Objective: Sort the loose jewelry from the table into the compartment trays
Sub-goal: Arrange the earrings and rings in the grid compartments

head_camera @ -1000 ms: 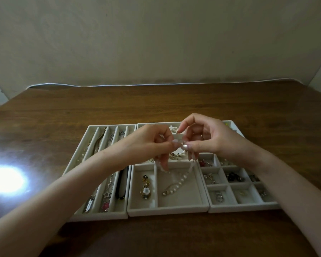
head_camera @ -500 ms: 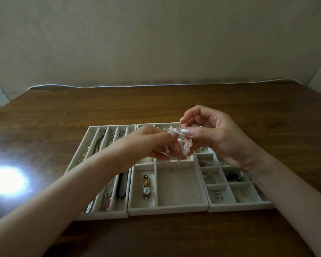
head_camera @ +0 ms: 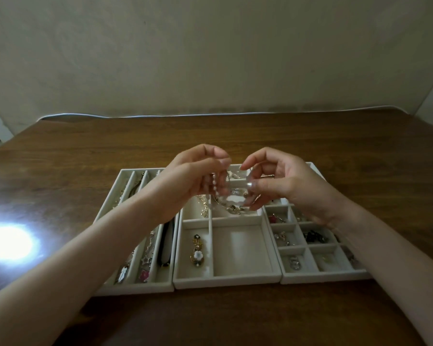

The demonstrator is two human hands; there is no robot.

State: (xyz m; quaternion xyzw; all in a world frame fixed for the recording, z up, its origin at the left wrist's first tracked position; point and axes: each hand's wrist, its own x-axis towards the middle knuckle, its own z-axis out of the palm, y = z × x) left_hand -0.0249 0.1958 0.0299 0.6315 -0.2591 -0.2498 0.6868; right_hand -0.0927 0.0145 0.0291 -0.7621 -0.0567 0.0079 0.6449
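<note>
Brown wooden table bears three well-stocked white compartment trays; toward twelve o'clock, left hand and right hand together pinch a white pearl-bead strand, not yet placed.

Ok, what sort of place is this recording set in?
Probably a room at home: a dark brown wooden table against a plain beige wall, with white compartment trays of jewelry.

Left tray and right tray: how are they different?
The left tray has long narrow slots; the right tray has small square boxes. The left tray holds long chain pieces lying lengthwise; the right tray holds little pieces. Both are pale and sit flat on the wooden table.
</note>
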